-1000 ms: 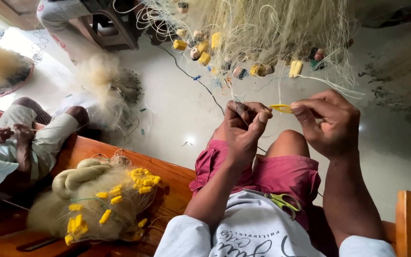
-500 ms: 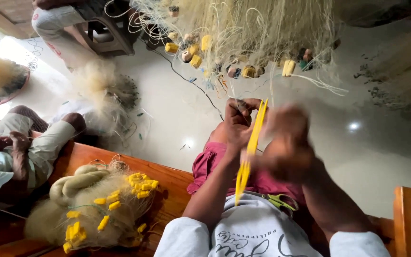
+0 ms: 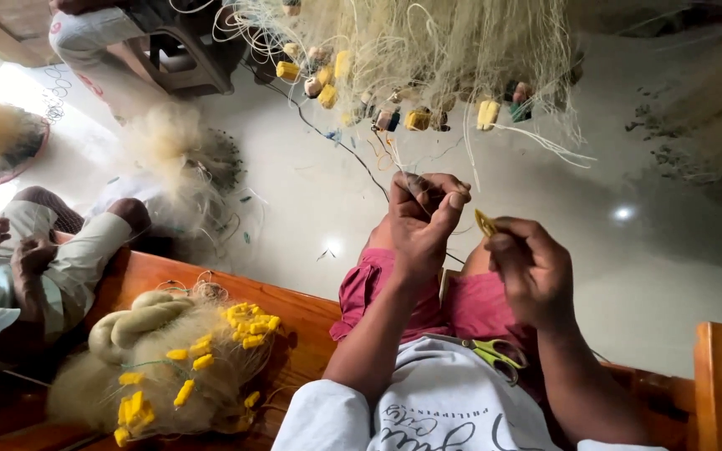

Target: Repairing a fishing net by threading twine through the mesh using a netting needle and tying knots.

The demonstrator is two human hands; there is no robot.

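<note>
My left hand (image 3: 422,217) pinches pale fishing-net twine that runs up to the hanging net (image 3: 428,50) above my knees. My right hand (image 3: 532,267) is closed on a thin yellow netting needle (image 3: 485,222), whose tip points toward my left hand, a few centimetres away. Yellow and pale floats (image 3: 418,119) dangle along the net's lower edge just beyond my fingers. A pair of scissors with yellow-green handles (image 3: 495,352) lies on my lap.
I sit on a wooden bench (image 3: 311,313); a heap of net with yellow floats (image 3: 169,376) rests on it at my left. Another person (image 3: 35,259) sits further left. A third person's leg and a stool (image 3: 185,58) are at the far top. Glossy floor (image 3: 670,250) spreads ahead.
My right hand swung the yellow needle down toward my lap and has brought it back up beside my left hand. My left hand stayed on the twine.
</note>
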